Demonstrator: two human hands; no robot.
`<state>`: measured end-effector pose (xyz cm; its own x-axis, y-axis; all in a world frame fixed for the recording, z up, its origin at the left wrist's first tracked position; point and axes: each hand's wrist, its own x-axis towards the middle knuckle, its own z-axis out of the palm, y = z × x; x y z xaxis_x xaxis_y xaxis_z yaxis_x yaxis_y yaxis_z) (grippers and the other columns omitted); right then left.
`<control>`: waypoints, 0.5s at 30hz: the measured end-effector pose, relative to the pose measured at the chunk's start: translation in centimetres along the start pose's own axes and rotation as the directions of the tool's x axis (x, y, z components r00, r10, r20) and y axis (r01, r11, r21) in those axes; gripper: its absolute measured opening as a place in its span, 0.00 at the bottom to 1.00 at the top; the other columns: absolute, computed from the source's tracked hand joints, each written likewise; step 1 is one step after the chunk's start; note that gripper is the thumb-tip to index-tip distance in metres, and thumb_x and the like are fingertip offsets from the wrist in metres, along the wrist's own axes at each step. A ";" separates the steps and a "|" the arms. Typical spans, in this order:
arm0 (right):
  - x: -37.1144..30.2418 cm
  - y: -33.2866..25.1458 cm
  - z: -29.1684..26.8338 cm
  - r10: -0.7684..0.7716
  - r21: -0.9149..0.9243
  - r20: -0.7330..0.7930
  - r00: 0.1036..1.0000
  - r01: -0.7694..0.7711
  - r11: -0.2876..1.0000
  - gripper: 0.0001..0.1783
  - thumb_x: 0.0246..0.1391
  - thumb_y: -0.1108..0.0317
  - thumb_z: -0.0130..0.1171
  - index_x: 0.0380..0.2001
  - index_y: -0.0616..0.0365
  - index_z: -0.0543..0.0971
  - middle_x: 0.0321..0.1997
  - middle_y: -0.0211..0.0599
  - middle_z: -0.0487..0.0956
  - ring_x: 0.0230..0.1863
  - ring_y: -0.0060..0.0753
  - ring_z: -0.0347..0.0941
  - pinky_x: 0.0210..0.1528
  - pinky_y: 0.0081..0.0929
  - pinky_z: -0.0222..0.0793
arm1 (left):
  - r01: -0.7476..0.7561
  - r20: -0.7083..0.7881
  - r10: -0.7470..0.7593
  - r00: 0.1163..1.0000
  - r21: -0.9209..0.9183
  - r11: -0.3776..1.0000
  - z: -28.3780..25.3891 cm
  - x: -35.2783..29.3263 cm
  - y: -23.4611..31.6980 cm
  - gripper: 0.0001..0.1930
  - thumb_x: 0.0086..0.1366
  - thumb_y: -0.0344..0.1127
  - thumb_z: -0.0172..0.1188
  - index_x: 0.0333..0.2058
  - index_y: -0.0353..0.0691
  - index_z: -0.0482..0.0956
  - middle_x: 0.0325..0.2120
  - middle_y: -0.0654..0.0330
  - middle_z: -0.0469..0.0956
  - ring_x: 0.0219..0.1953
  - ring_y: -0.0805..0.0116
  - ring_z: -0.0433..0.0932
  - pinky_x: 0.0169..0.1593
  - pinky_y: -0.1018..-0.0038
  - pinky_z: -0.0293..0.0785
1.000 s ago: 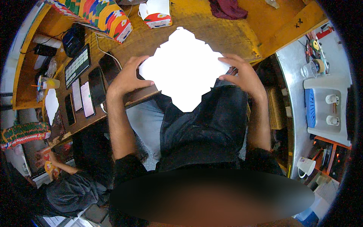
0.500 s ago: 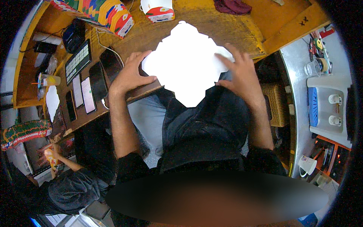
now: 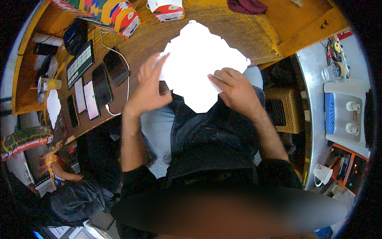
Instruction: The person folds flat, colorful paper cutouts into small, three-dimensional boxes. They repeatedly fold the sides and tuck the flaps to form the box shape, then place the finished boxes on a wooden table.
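A white die-cut carton blank, unfolded, lies partly on the table's front edge and partly over my lap. At its left edge is my left hand, fingers raised against the left flap and slightly blurred, thumb held apart near the lower-left edge. My right hand grips the lower-right edge, its fingers bent over the white surface; the thumb is mostly hidden. The blank's printed side, if it has one, does not show.
Stacked colourful cartons and a formed carton stand at the back. Several phones and a tablet lie left, beside a white cable. A maroon cloth lies far right. Another person's hand holds a printed carton.
My right hand has moved left and inward, from the right flap onto the lower-right edge, with its fingers now bent. My left hand has shifted slightly right, its fingers raised at the left flap.
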<state>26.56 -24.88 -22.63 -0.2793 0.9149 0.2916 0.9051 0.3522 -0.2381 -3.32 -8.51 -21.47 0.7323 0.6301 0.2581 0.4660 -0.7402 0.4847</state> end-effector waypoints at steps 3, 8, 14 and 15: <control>0.1 -0.4 0.4 0.020 -0.025 0.007 1.000 -0.019 0.999 0.35 0.48 0.70 0.71 0.64 0.60 0.82 0.61 0.39 0.81 0.64 0.46 0.76 0.70 0.43 0.75 | -0.087 0.231 0.077 0.970 0.032 0.996 0.6 -0.9 1.9 0.49 0.50 0.41 0.80 0.74 0.50 0.76 0.68 0.49 0.73 0.73 0.44 0.65 0.79 0.45 0.57; 0.5 -0.7 0.4 0.058 0.047 0.007 0.998 -0.058 0.997 0.34 0.47 0.76 0.69 0.63 0.60 0.83 0.60 0.40 0.82 0.60 0.49 0.77 0.65 0.45 0.77 | -0.026 0.169 0.027 0.985 -0.006 1.000 1.3 -0.6 3.0 0.35 0.59 0.30 0.74 0.68 0.49 0.83 0.58 0.54 0.81 0.64 0.48 0.76 0.71 0.55 0.72; 2.3 0.3 -1.0 0.075 0.171 -0.008 0.997 -0.072 0.983 0.17 0.56 0.64 0.72 0.46 0.60 0.87 0.46 0.39 0.84 0.51 0.49 0.80 0.55 0.45 0.81 | -0.052 0.121 0.054 0.991 -0.021 0.998 1.1 0.5 2.7 0.22 0.67 0.34 0.71 0.60 0.47 0.88 0.48 0.53 0.87 0.54 0.50 0.84 0.62 0.57 0.79; 2.7 0.7 -1.2 0.118 0.189 0.055 0.991 -0.127 0.974 0.15 0.59 0.62 0.72 0.45 0.60 0.87 0.46 0.41 0.85 0.51 0.50 0.80 0.54 0.45 0.80 | -0.034 0.120 0.039 0.992 -0.040 0.999 0.9 0.8 2.8 0.20 0.69 0.36 0.71 0.59 0.47 0.89 0.46 0.53 0.88 0.51 0.50 0.85 0.59 0.57 0.80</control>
<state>26.80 -22.38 -20.93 -0.1876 0.9595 0.2101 0.8560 0.2646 -0.4441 -1.04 -10.28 -20.69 0.8040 0.5684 0.1745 0.4207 -0.7512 0.5087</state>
